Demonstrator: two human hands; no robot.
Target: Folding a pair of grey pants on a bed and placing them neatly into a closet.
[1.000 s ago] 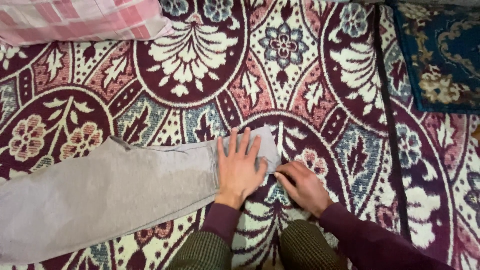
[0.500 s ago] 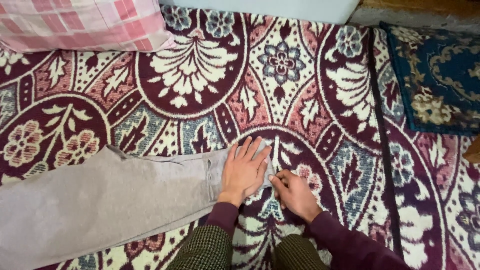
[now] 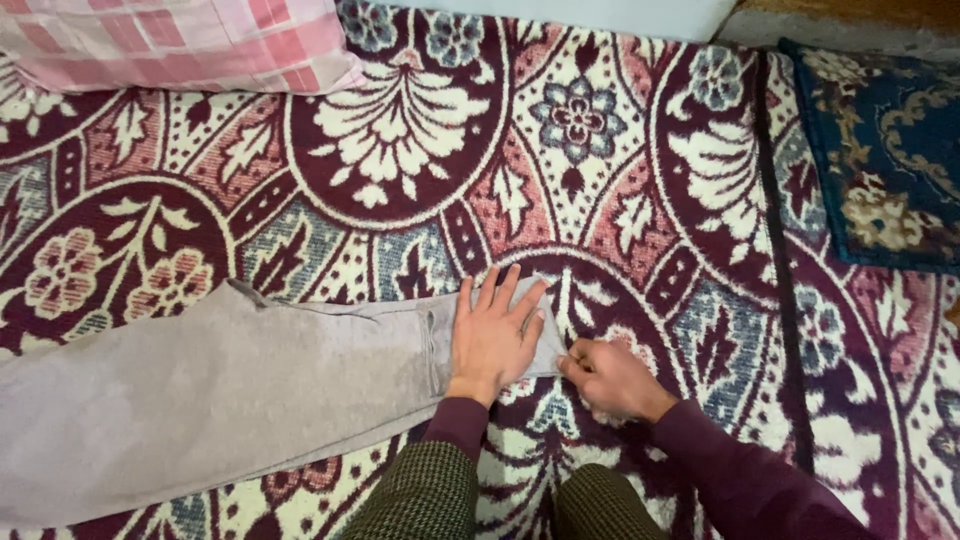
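Note:
A grey garment [image 3: 220,395] that looks like folded trousers lies flat on the patterned carpet, stretching from the left edge to the middle. My left hand [image 3: 495,335] presses flat on its right end, fingers spread. My right hand [image 3: 610,380] sits just right of it with fingers pinched on the garment's lower right corner. Both arms wear dark maroon sleeves.
The carpet [image 3: 620,180] is maroon, cream and blue with floral medallions. A pink checked pillow [image 3: 180,40] lies at the top left. A dark blue patterned rug [image 3: 880,150] lies at the top right. My knees in green checked trousers [image 3: 420,500] show at the bottom.
My left hand stays flat on the garment's end. My right hand has slid a little to the right and closed on the cloth's corner. The view shifted slightly.

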